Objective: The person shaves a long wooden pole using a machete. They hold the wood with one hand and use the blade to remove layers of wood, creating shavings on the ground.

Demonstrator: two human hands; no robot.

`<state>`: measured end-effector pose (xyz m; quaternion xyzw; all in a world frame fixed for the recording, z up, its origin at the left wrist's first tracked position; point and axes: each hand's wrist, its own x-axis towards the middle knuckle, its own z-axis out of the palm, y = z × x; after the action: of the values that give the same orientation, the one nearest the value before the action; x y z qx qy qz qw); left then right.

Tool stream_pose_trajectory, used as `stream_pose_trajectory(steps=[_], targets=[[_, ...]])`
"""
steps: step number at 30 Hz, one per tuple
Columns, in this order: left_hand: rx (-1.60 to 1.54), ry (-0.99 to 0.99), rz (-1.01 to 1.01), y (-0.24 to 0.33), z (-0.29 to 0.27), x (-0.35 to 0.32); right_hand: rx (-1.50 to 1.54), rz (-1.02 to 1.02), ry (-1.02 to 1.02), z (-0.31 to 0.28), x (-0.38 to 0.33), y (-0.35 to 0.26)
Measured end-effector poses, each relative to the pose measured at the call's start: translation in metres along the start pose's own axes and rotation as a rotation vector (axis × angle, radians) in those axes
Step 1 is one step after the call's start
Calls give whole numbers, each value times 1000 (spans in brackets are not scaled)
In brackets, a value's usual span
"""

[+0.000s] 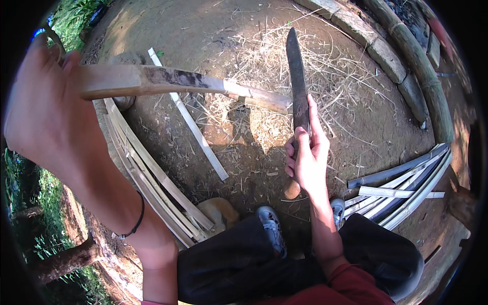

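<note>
My left hand (pixel 46 109), raised at the far left and slightly blurred, is closed round one end of a split bamboo strip (pixel 185 80). The strip runs rightward across the view, pale with a dark mottled patch. Its other end meets the blade of a machete (pixel 297 76), or lies just behind it. My right hand (pixel 311 161) grips the machete, with the thumb and a stretched finger along the lower blade. The dark blade points away from me, and the rounded wooden butt of its handle shows below my fingers.
Shavings (pixel 274 66) cover the dirt ahead. A bundle of long bamboo strips (pixel 152 175) lies on the left, another pile of strips (pixel 401 188) on the right. A single pale strip (pixel 190 122) lies between. Bricks (pixel 389 60) and a bamboo pole (pixel 427 76) edge the right side.
</note>
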<state>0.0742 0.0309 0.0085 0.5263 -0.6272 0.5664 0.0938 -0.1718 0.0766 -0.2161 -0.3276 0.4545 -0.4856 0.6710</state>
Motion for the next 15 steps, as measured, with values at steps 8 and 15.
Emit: stream_pose_trajectory(steps=[8,15], targets=[[-122,19,-209,-19,26,0,16,-29,-83,15,1,5],[-293,51,-198,-41,37,-20,-153,-332,-94,41,3,-9]])
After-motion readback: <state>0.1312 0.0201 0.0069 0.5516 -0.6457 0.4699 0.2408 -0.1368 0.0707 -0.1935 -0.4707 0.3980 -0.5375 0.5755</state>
